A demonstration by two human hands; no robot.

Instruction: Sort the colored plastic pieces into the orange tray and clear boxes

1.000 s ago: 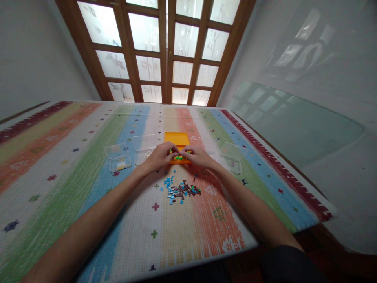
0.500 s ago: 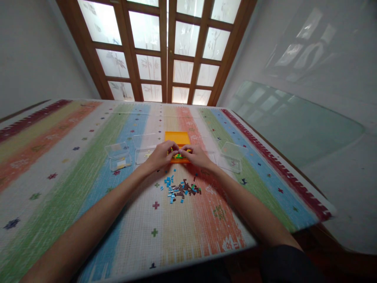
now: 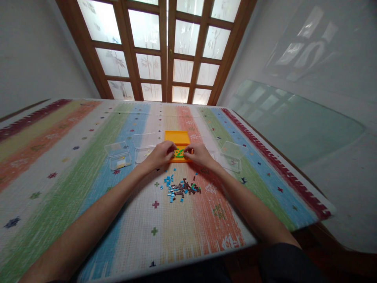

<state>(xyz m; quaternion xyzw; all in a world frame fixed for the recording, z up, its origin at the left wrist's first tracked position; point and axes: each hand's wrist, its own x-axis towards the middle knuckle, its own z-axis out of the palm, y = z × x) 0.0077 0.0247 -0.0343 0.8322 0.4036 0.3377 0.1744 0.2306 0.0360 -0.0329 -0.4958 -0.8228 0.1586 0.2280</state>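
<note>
An orange box (image 3: pixel 176 137) stands with its lid folded back, and several small green toy bricks (image 3: pixel 179 153) lie in its near half. At the box's left side is my left hand (image 3: pixel 161 155), thumb and fingers curled together over the edge. My right hand (image 3: pixel 199 154) bends over the right side, its fingertips drawn together above the green bricks. Anything pinched in either hand is too small to make out. Just in front of the box, a loose pile of blue toy bricks (image 3: pixel 167 181) and brown toy bricks (image 3: pixel 184 188) is spread on the cloth.
A lidded clear plastic box (image 3: pixel 119 161) stands open on the left, and another clear box (image 3: pixel 144 152) is partly behind my left hand. To the right is an open clear box (image 3: pixel 231 163). A striped tablecloth (image 3: pixel 132 232) covers the table.
My hands, which met above the orange box, have parted to its left and right sides. The green bricks between them now show more fully.
</note>
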